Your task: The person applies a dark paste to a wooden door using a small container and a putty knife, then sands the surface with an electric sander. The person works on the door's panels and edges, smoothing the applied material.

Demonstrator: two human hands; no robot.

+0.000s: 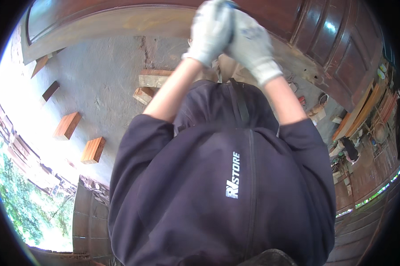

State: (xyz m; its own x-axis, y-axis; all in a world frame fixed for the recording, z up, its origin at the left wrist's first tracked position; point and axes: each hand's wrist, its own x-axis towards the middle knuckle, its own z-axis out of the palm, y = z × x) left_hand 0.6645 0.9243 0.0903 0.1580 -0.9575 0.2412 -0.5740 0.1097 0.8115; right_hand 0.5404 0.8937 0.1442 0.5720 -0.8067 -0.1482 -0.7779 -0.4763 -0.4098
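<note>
Both my hands wear whitish work gloves and meet close together at the top middle. My left hand (210, 33) is closed, its fingers slightly smeared by motion. Pressed beside it, my right hand (252, 42) is closed as well. A small dark, bluish bit shows between the gloves, but what they hold is hidden. Behind and beneath the hands runs a large reddish-brown varnished wooden panel (277, 15). Its paler lower edge (133, 21) curves across the view in front of me.
Several wooden blocks (93, 150) stand on the grey floor (107, 84) to the left. Short timber pieces (154, 80) lie below the panel. A brown panelled door (342, 48) is at the right, with planks (364, 108) stacked beyond it.
</note>
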